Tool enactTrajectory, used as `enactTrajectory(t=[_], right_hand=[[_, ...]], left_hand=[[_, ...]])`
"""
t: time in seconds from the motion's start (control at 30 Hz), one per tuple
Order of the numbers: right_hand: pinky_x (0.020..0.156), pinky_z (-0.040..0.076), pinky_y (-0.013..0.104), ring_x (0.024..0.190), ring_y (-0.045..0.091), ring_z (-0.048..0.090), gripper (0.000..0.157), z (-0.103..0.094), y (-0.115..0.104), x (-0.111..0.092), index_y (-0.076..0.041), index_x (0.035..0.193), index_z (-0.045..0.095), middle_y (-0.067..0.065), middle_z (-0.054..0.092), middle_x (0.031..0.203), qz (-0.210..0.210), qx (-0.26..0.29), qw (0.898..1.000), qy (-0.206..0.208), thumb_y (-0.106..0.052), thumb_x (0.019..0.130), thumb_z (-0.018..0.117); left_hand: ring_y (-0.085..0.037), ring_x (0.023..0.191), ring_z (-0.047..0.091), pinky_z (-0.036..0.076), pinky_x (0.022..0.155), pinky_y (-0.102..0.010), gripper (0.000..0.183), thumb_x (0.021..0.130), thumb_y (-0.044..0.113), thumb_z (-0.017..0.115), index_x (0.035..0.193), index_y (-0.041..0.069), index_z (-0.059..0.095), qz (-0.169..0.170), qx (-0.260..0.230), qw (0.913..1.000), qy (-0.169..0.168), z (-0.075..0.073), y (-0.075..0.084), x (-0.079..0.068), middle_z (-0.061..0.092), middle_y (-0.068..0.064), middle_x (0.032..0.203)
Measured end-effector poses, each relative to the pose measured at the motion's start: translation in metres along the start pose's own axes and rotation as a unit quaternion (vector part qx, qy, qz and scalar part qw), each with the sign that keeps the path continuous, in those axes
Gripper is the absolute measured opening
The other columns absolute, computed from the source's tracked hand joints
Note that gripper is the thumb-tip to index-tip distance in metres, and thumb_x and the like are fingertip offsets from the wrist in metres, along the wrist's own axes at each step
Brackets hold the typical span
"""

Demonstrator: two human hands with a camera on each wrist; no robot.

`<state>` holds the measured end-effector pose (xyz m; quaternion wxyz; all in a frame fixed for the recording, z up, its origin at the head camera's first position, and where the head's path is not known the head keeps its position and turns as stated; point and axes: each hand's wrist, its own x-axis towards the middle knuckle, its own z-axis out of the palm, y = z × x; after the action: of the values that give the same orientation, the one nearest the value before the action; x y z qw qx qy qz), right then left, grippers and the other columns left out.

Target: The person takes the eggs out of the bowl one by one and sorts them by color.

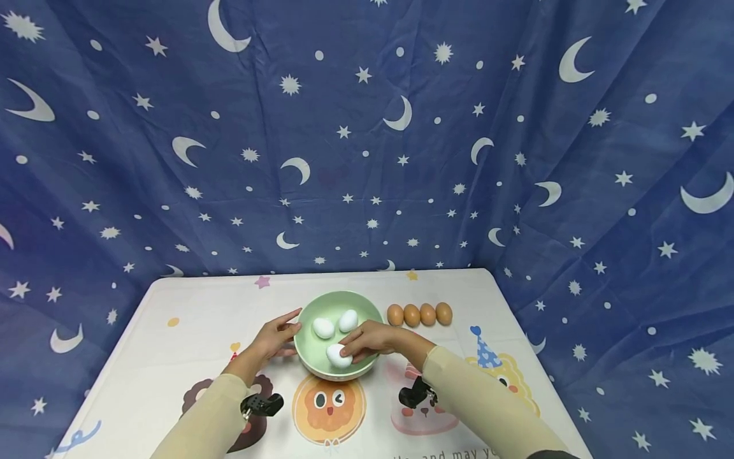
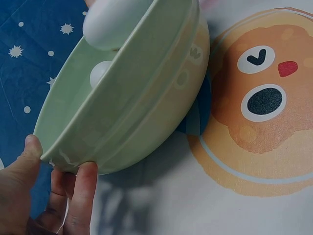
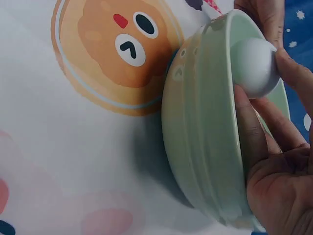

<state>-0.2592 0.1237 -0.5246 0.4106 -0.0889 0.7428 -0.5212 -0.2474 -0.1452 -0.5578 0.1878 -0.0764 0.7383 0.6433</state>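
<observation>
A pale green bowl (image 1: 338, 303) stands on the table, with white eggs in it. My left hand (image 1: 278, 338) grips the bowl's left rim; in the left wrist view its thumb lies on the rim and its fingers (image 2: 82, 196) press the outer wall. Over the front of the bowl, my right hand (image 1: 369, 339) holds a white egg (image 1: 339, 356) between its fingers and thumb. In the right wrist view this egg (image 3: 255, 67) is just inside the rim. Two more white eggs, one left (image 1: 323, 327) and one right (image 1: 348, 320), lie farther back in the bowl.
Several brown eggs (image 1: 411, 315) lie in a row on the table, right of the bowl. The white tablecloth (image 1: 218, 306) carries cartoon faces. Behind the table hangs a blue curtain (image 1: 344, 178) with moons and stars.
</observation>
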Motion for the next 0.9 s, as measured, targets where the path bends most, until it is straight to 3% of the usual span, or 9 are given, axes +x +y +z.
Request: enactTrajectory(t=[0.33,0.5,0.73,0.9], right_hand=[[0.083,0.062,0.027,0.079,0.012,0.069,0.034,-0.019,0.005,-0.025,0.01,0.125,0.062,0.006,0.071,0.092,0.01,0.117,0.993,-0.014,-0.003,0.094,0.062],[0.077,0.062,0.022,0.08,0.012,0.071,0.031,-0.032,0.009,-0.039,0.01,0.124,0.061,0.006,0.071,0.092,0.003,0.14,0.99,-0.003,-0.004,0.096,0.059],[0.094,0.057,0.033,0.088,0.012,0.07,0.029,-0.049,0.018,-0.054,0.01,0.122,0.062,0.005,0.071,0.096,-0.007,0.13,0.991,0.017,-0.006,0.098,0.057],[0.092,0.058,0.032,0.087,0.013,0.07,0.025,-0.06,0.025,-0.062,0.007,0.116,0.065,0.006,0.071,0.095,-0.009,0.138,0.99,0.033,-0.006,0.097,0.058]], left_hand=[[-0.028,0.109,0.065,0.065,0.073,-0.036,0.052,0.102,0.023,0.056,0.151,0.016,0.04,-0.001,0.012,0.9999,0.008,0.0,0.001,0.0,0.056,-0.023,0.129],[-0.027,0.11,0.065,0.065,0.075,-0.035,0.053,0.102,0.025,0.055,0.152,0.017,0.039,-0.005,0.014,0.9999,0.002,0.0,0.002,0.001,0.055,-0.023,0.13],[-0.03,0.111,0.064,0.065,0.075,-0.036,0.052,0.101,0.024,0.057,0.151,0.019,0.041,-0.009,0.011,0.9999,0.008,0.0,0.0,0.003,0.056,-0.022,0.129],[-0.024,0.105,0.066,0.065,0.074,-0.035,0.053,0.102,0.024,0.057,0.151,0.018,0.041,-0.004,0.017,0.9998,0.008,0.0,0.0,0.004,0.056,-0.022,0.128]])
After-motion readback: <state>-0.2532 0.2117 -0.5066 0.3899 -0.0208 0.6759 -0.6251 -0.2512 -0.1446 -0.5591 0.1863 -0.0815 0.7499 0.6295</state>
